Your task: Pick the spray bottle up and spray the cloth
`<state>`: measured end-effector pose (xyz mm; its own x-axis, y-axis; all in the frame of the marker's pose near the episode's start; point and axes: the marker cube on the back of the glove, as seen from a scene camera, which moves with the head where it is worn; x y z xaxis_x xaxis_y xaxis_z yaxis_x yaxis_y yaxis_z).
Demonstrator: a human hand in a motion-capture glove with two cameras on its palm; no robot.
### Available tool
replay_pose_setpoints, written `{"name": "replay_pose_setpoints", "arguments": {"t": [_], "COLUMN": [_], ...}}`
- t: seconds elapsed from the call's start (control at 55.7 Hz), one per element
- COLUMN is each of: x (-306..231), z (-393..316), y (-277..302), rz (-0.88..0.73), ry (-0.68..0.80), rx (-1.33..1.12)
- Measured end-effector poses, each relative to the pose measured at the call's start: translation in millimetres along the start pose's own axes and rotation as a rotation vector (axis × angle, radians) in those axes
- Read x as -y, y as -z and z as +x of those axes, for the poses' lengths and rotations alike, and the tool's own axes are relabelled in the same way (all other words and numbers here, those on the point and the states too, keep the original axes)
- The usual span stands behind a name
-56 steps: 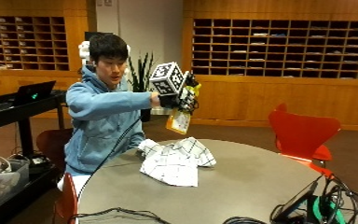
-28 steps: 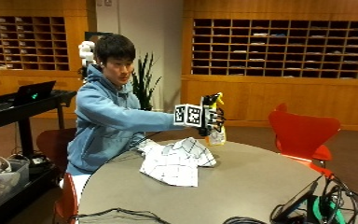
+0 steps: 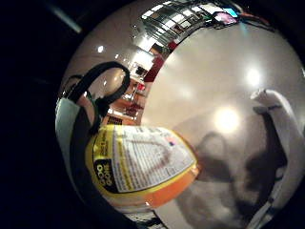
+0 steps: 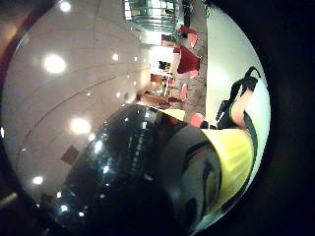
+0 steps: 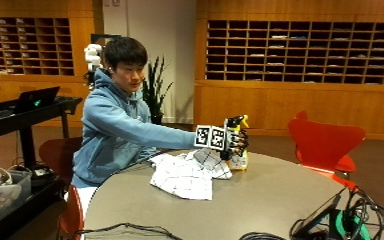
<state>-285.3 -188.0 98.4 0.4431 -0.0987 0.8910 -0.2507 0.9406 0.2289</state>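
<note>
My gloved right hand (image 5: 234,142) grips the yellow and orange spray bottle (image 5: 238,159), whose base is at or just above the round grey table (image 5: 265,200), right beside the far edge of the white checked cloth (image 5: 187,175). The bottle stands upright with its yellow nozzle on top. In the little finger side palm view the bottle's label (image 3: 143,164) fills the near field, with the cloth (image 3: 281,124) beside it on the table. The thumb side palm view shows the bottle's black spray head (image 4: 123,172) and yellow body (image 4: 231,157) close up.
A red chair (image 5: 325,145) stands at the far right of the table. Cables and a stand (image 5: 325,220) lie at the table's near right edge. A black cart with a laptop (image 5: 25,107) stands to the person's side. The near half of the table is bare.
The hand has brought the bottle down from chest height to the table beside the cloth. The cloth has stayed where it was.
</note>
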Motion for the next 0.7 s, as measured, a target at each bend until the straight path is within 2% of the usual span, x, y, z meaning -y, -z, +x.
{"name": "replay_pose_setpoints", "arguments": {"t": [0.251,0.7], "x": [-21,-54], "z": [-2,-25], "y": [12,86], "rz": [-0.197,-0.201], "ry": [0.031,0.109], "rx": [-0.040,0.015]}}
